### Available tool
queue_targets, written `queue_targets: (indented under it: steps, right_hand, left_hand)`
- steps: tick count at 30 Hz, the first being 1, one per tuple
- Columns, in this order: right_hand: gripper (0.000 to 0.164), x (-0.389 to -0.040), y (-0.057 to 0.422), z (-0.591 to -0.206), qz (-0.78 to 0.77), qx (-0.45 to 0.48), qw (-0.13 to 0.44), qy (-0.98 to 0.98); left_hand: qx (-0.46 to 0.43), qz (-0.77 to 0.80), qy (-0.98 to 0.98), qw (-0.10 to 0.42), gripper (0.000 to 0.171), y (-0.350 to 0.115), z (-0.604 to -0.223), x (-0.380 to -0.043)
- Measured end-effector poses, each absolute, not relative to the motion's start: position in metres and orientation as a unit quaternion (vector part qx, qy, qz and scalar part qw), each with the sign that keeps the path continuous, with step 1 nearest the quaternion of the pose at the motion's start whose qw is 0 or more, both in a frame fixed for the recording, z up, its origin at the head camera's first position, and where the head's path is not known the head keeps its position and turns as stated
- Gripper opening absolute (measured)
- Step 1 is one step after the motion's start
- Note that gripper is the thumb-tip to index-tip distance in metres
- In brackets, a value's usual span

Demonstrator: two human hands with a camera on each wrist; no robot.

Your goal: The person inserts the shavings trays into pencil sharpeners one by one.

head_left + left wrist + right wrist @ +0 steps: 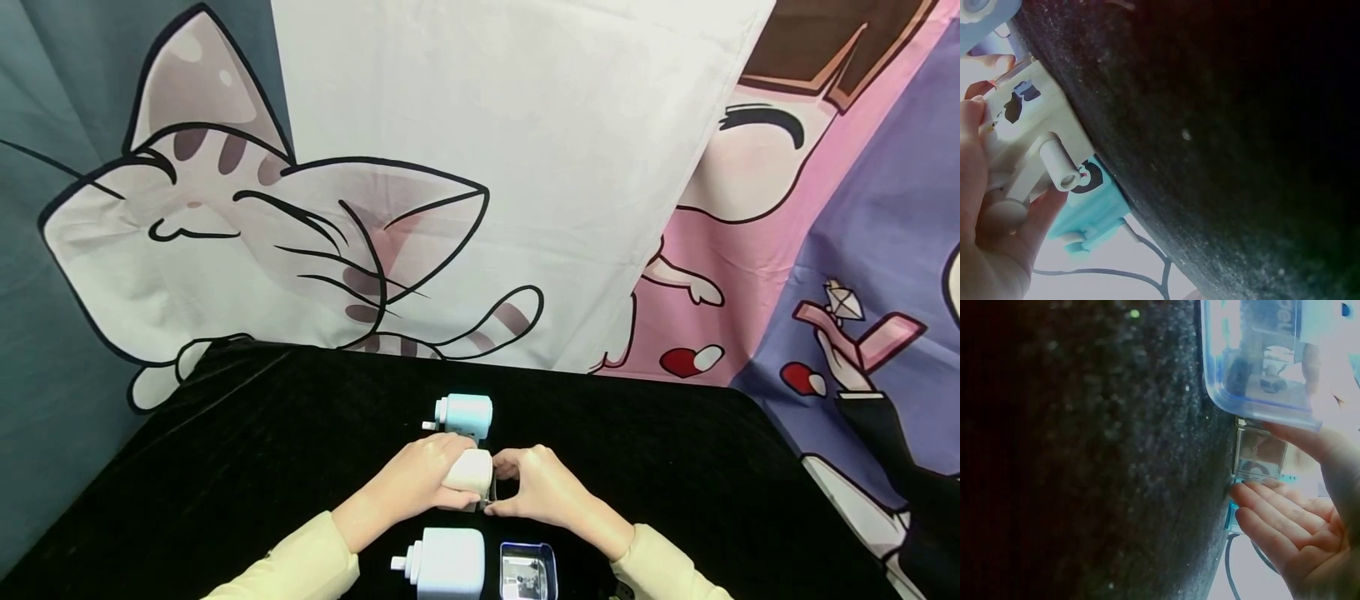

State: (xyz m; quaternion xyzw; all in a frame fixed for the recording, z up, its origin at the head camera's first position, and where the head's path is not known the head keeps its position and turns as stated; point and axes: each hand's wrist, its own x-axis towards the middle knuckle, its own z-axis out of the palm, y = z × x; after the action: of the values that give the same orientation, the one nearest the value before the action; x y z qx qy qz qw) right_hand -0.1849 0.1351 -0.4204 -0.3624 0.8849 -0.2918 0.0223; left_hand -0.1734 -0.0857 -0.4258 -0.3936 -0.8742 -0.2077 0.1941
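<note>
Head: L hand [423, 475] wraps white sharpener [468, 472], lower ctr; R hand [543, 490] at its right, fingers part-spread. L wrist: sharpener at left, prob. light, stiff; hold sides, not crank [1058, 162]. R wrist: R grip pinches clear tray [1261, 451], right of ctr, likely slick, brittle; take edges.

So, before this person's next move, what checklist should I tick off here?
1. Left hand grips the cream device: ok.
2. Right hand has thumb and fingers at its clear end piece: ok.
3. Clear end piece fully seated: cannot tell.
4. Turquoise device untouched by the left hand: cannot tell; they overlap in the head view.
5. Pale blue device apart from the blue-rimmed box: ok, dark cloth shows between.
</note>
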Motion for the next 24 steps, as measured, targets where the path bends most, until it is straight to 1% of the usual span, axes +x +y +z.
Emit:
queue_targets:
  steps: [14,24]
  right_hand:
    - [0.038,-0.1876,0.1305,-0.4202,-0.302,-0.361,0.028,0.882]
    - [0.039,-0.1879,0.1294,-0.4206,-0.31,-0.351,0.032,0.883]
  left_hand:
    - [-0.387,-0.208,-0.878,0.188,0.051,-0.0852,-0.4238,-0.1725]
    - [-0.384,-0.208,-0.881,0.18,0.052,-0.085,-0.4233,-0.1721]
